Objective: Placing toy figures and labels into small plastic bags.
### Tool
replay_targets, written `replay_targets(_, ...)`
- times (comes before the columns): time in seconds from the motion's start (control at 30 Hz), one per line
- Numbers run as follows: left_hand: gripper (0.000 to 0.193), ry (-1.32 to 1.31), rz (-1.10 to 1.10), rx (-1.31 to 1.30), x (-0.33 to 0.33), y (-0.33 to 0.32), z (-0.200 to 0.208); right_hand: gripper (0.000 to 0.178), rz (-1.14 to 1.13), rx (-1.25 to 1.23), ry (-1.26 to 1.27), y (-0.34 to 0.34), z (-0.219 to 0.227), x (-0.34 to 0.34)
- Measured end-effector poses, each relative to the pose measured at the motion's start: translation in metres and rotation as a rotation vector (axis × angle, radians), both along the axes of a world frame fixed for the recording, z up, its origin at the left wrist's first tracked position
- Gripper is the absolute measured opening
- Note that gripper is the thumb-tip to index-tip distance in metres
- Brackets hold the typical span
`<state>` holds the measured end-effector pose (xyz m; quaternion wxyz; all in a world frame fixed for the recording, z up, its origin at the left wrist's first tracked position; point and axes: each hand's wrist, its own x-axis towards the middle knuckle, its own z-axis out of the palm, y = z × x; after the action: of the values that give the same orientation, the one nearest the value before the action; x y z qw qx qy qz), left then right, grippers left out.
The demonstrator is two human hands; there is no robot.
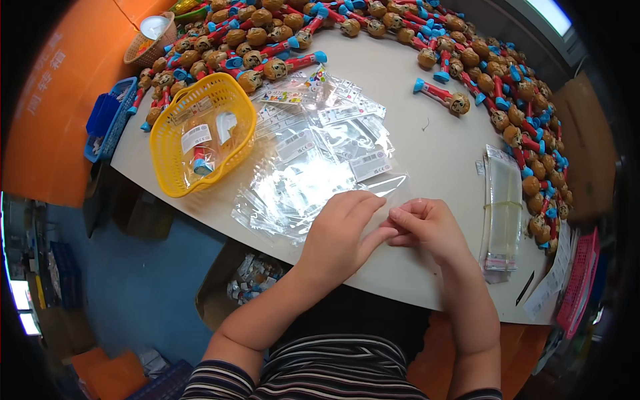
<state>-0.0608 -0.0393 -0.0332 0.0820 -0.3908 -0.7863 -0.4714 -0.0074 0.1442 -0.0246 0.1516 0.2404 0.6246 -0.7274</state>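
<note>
My left hand [342,230] lies over the near right edge of a pile of clear plastic bags [300,180] with printed white labels. Its fingers are stretched out, and the thumb points toward my right hand. With thumb and fingertips pinched together, my right hand [425,227] grips a clear plastic bag [395,185], whose shiny film shows just beyond the fingertips. The exact grip on the film is partly hidden. To the left of the pile stands a yellow basket [243,143] containing a bagged toy [200,143] with a blue end.
Many brown-headed toys with red handles and blue ends [440,97] heap along the far and right edges. A banded stack of clear bags [503,210] lies right, near a black pen [525,288]. A blue basket [100,150] stands left; an open carton [217,287] sits below the table.
</note>
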Motion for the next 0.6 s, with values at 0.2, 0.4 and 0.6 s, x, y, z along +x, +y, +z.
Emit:
replay_targets(0.2, 0.026, -0.131, 0.013, -0.139, 0.005, 0.01, -0.01, 0.029, -0.009, -0.051, 0.032, -0.001, -0.009, -0.005)
replay_targets(0.4, 0.019, -0.259, 0.117, -0.068, 0.0, 0.007, -0.009, 0.03, 0.001, 0.057, 0.118, 0.002, -0.014, -0.007)
replay_targets(0.6, 0.012, -0.133, 0.067, 0.043, 0.0, 0.022, 0.002, 0.028, 0.069, 0.048, 0.216, 0.011, -0.021, -0.008)
